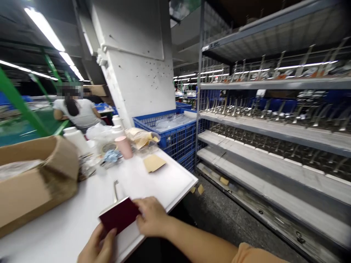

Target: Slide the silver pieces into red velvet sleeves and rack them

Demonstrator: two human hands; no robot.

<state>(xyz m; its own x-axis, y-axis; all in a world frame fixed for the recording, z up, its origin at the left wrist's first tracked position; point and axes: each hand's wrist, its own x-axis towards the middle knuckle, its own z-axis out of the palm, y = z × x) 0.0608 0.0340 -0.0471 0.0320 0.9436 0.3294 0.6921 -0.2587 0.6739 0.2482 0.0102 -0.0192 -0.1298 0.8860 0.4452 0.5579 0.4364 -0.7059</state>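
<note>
A dark red rectangular sheet (120, 216) with a pale upper edge is held tilted above the front of the white table (153, 186). My left hand (98, 243) pinches its lower left corner between thumb and fingers. At the right edge, my right hand (152, 216) grips it with curled fingers. Just behind it a thin, curved, shiny metal strip (115, 191) shows; its lower end is hidden, and I cannot tell whether it touches the sheet. Farther back on the table lies a tan square sheet (154, 163).
An open cardboard box (59, 168) stands at left. Behind are a pink cup (124, 147), white bottles (76, 140) and plastic bags. A blue crate (178, 140) stands past the table; a metal rack (274, 128) with rows of metal parts fills the right. A person (78, 109) sits beyond.
</note>
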